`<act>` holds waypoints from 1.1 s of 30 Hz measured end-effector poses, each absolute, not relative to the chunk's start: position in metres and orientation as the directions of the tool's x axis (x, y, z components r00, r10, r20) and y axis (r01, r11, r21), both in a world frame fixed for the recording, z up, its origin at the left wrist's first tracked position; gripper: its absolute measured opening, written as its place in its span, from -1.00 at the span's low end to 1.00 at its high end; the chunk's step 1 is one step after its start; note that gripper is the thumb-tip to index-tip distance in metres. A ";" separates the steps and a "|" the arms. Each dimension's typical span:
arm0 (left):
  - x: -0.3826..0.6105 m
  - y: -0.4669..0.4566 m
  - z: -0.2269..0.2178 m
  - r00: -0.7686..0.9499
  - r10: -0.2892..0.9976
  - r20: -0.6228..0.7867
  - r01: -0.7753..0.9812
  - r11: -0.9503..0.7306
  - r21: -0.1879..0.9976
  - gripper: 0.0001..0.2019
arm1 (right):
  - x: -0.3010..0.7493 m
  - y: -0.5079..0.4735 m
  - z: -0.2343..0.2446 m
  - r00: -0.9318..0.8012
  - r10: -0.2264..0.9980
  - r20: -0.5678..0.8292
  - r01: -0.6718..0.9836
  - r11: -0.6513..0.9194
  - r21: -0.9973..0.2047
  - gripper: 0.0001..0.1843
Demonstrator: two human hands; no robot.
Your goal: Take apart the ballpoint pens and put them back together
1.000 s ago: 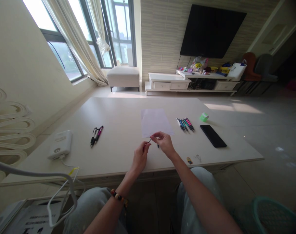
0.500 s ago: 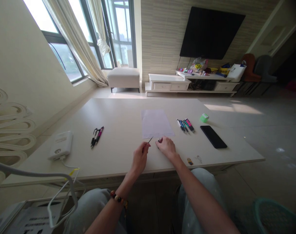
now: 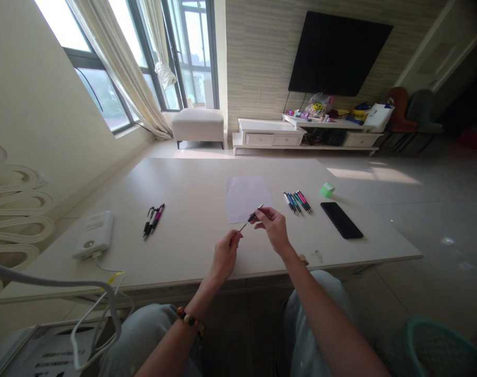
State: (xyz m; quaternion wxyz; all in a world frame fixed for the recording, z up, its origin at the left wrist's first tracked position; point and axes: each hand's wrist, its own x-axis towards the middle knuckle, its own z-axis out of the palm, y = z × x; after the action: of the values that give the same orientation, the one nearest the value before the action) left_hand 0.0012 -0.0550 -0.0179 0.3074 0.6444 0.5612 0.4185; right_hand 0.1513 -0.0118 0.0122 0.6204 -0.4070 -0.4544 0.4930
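- Two bare hands showed in the head view, over the near part of the white table (image 3: pixel 195 193).
- The left hand (image 3: pixel 225 254) had its fingers closed, with the thumb and first finger pinching a thin dark stick (image 3: pixel 243 227). The stick slanted up toward the right hand (image 3: pixel 274 228).
- The right hand had bent fingers, and its fingertips gripped a black pen part (image 3: pixel 254 214) with a shiny end.
- The pen part and the stick made one slanted line between the hands. The top of the stick met the low end of the pen part, but it was too small to tell if it went inside.
- Behind the pen part, a sheet of paper (image 3: pixel 245 191) lay flat on the table.
- Right of the paper was a row of colored pens (image 3: pixel 297 202). Near them were a little green and white box (image 3: pixel 327 189) and a flat black phone (image 3: pixel 341 220).
- Well off to the left lay a small bunch of pens (image 3: pixel 154 222), and beyond them a white block (image 3: pixel 96 233) with a cord in it.
- The right arm partly hid a tiny yellow figure (image 3: pixel 303 259) near the front edge.
- A string of beads (image 3: pixel 189 318) went around the left wrist.
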 end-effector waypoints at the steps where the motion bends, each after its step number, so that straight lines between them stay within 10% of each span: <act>1: 0.001 -0.055 -0.018 0.022 0.981 0.194 0.466 -0.182 0.866 -0.71 | 0.150 -0.012 0.012 0.086 0.983 0.163 -0.240 0.179 -0.954 -0.67; 18: 0.000 -0.054 -0.017 -0.019 0.976 0.217 0.463 -0.184 0.867 -0.75 | 0.139 -0.021 -0.003 -0.108 0.968 0.228 0.093 0.238 -0.967 -0.72; 33: -0.001 -0.054 -0.016 0.023 0.970 0.244 0.516 -0.221 0.828 -0.75 | 0.146 -0.022 0.002 -0.152 0.977 0.150 -0.012 0.150 -0.989 -0.62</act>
State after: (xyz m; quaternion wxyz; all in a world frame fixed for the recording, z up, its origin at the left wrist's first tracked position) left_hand -0.0013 -0.0539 -0.0159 0.2727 0.6613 0.5616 0.4158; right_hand 0.1457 -0.0219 0.0024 0.4966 -0.4212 -0.5729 0.4977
